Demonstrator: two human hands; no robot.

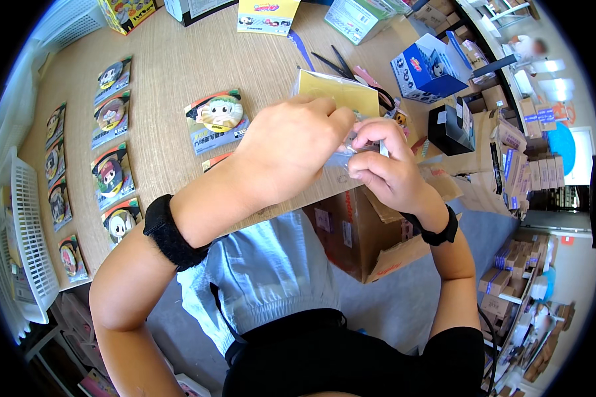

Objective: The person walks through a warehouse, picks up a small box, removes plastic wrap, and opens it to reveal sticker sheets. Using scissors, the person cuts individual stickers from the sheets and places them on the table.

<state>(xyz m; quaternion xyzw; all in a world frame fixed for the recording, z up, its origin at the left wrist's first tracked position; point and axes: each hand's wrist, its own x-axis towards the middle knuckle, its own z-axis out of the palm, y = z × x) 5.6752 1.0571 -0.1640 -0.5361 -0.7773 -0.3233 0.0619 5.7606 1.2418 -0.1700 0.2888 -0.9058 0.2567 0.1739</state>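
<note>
My left hand (299,140) is closed beside my right hand (387,162), its fingers curled over a small clear plastic bag (338,156). My right hand pinches the same bag, and what is inside it is hard to make out. Just behind them stands a pale yellow box (331,88), partly hidden by my fingers. To the left lies a round character badge on a card (216,113), with the edge of another below it. Further left, more badge cards (108,174) lie in two columns.
Black scissors (341,61), a blue box (424,66) and a black box (451,129) are at the back and right. A white basket (30,238) borders the left. An open cardboard carton (347,238) stands below the front edge. Shelves hold parcels; a blurred person (523,49) is far right.
</note>
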